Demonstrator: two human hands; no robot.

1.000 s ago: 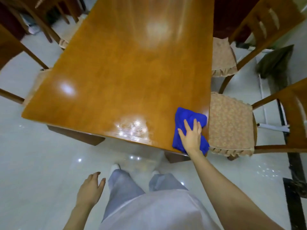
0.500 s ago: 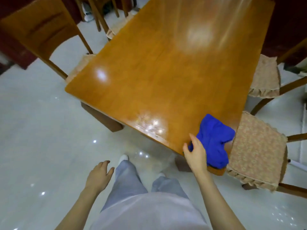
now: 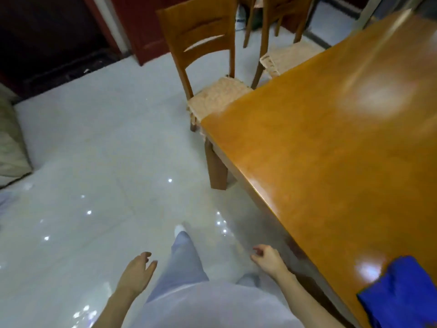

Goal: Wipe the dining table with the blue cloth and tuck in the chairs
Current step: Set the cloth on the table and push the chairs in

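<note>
The blue cloth [image 3: 402,294] lies crumpled on the near right corner of the glossy wooden dining table [image 3: 331,162], with no hand on it. My right hand [image 3: 268,256] hangs over the floor beside the table's near edge, fingers loosely curled, holding nothing. My left hand [image 3: 138,272] hangs relaxed and empty to the left of my legs. A wooden chair [image 3: 205,50] with a woven seat cushion stands at the table's far left corner, its seat partly out from under the top. A second chair [image 3: 283,31] stands behind it along the same side.
A glossy white tiled floor [image 3: 94,162] spreads to the left. A table leg [image 3: 216,166] stands under the far left corner. Dark red door frames [image 3: 132,27] line the back wall. A pale cushion or sofa edge [image 3: 9,143] sits at the far left.
My right hand let go of the blue cloth and dropped beside the table edge. My view swung left, bringing the left-side chairs and open floor into sight.
</note>
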